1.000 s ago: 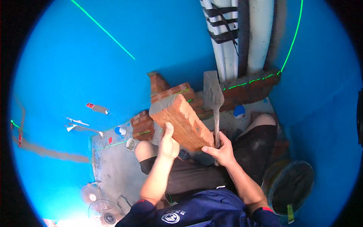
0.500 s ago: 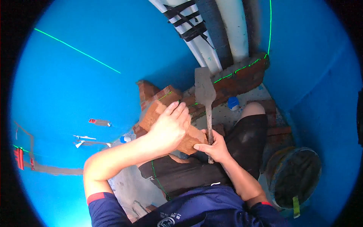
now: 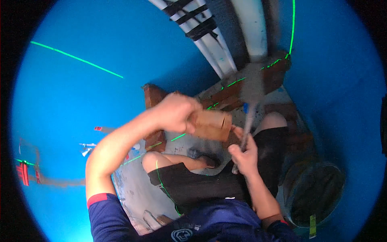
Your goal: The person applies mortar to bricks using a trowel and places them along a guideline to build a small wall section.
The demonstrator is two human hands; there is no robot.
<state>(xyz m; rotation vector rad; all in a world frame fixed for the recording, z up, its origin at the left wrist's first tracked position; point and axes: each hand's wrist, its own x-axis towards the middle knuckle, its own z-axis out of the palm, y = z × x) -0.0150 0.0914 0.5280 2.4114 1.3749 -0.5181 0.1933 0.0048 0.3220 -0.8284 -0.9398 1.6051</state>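
White pipes [image 3: 253,32] beyond brick [image 3: 213,125], trowel [image 3: 252,86] and bucket [image 3: 291,184]

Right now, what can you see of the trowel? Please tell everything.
The trowel is held by its handle in the right hand, blade toward the top of the picture. The blade is broad and dull grey, probably metal; a slim neck joins it to the handle, whose end shows beyond the hand. Motion blur hides detail. The blade overlaps the low brick wall in view; whether they touch is unclear.
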